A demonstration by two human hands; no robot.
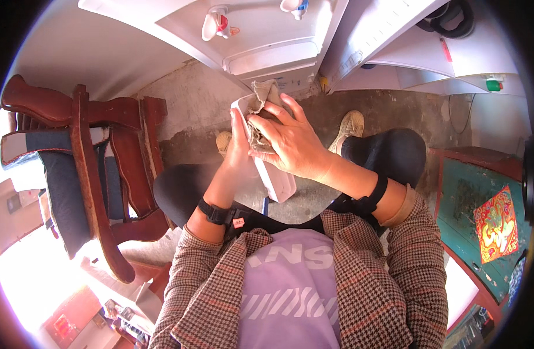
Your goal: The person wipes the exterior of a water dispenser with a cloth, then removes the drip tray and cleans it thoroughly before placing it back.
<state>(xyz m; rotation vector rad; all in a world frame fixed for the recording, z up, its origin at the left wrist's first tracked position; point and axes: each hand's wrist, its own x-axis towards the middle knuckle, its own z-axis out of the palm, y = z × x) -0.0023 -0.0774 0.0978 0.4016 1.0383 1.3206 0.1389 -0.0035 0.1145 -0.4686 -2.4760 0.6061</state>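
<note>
My left hand [237, 152] supports a long, shallow white plastic tray [273, 179] along its left side. The tray is tilted, with its near end between my knees. A crumpled grey-brown cloth [265, 92] is under the fingers of my right hand [293, 141], pressed against the tray's upper part. Cloth and fingers hide much of the tray's inside. Just beyond my hands stands a white water dispenser [193, 32]. It has a tap with a red lever [222, 22] and another with a blue lever [301, 9].
A red-brown wooden armchair [90, 174] with dark blue cushions stands at left. White shelving [411, 39] rises at upper right, with a green-capped item [494, 85] on it. On the right is a worn green cabinet [456, 209] bearing a red and gold decoration [497, 227]. The concrete floor [310, 118] is stained.
</note>
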